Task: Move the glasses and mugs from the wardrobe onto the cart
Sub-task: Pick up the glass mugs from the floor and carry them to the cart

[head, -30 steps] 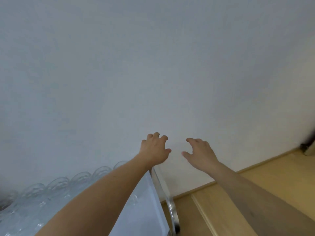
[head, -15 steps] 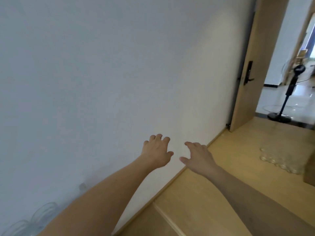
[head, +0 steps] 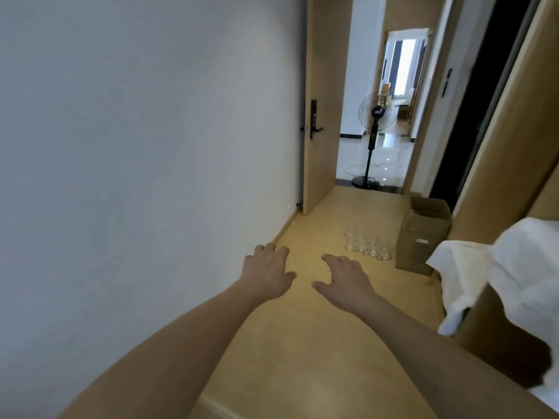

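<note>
Both my arms stretch forward over the wooden floor. My left hand (head: 266, 275) is open, palm down, fingers spread, holding nothing. Beside it my right hand (head: 344, 282) is open too, fingers relaxed and empty. Several clear glasses (head: 367, 245) stand in a cluster on the floor ahead of my right hand, next to a cardboard box (head: 423, 234). The cart and its glasses are out of view. No mug is visible.
A white wall (head: 136, 146) runs along my left. An open wooden door (head: 320, 116) leads to a hallway with a standing fan (head: 373, 137). White bedding (head: 508, 273) lies at the right, beside tall wooden panels (head: 502, 131).
My view has swung right, away from the cart and its glasses toward the doorway. The floor glasses, the box and the bedding came into sight. Both hands stayed open and empty.
</note>
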A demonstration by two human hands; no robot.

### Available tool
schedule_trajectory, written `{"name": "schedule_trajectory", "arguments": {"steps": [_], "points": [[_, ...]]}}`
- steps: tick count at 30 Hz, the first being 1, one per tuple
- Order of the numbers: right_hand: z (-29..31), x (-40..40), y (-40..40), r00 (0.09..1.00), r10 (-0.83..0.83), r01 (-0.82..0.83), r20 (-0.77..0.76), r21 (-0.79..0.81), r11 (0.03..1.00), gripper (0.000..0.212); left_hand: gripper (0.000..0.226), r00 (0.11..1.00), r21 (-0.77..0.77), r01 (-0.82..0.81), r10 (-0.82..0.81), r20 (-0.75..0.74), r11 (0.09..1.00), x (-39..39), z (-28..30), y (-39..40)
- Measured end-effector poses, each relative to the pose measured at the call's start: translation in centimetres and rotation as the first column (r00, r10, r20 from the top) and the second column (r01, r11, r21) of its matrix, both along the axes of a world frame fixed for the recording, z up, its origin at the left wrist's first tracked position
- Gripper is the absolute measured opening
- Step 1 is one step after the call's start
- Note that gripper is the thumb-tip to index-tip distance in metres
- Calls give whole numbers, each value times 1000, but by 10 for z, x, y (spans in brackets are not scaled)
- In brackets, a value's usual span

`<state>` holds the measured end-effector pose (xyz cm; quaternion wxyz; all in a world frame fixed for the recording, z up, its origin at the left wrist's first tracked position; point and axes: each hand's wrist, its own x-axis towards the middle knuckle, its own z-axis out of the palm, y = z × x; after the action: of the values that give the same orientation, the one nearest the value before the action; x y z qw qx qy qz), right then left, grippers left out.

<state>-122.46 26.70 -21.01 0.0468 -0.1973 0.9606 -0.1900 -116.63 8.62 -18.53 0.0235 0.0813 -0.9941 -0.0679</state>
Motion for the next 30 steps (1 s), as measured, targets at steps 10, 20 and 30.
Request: {"name": "schedule_trajectory", "arguments": {"steps": [10, 20, 30], "points": [[-21, -54, 36, 979, -197, 196, 48, 34, 980, 72, 59, 982, 40, 182, -184, 48, 983, -96, -20, 31], [-28, -149, -20, 928, -367, 364, 66, 56, 930, 71, 59, 946, 99, 312, -319, 60, 945, -226, -42, -26], [-50, -222, -87, 892, -432, 426, 130, 74, 902, 70, 60, 923, 125, 352, -366, 116, 928, -316, -60, -90]]}}
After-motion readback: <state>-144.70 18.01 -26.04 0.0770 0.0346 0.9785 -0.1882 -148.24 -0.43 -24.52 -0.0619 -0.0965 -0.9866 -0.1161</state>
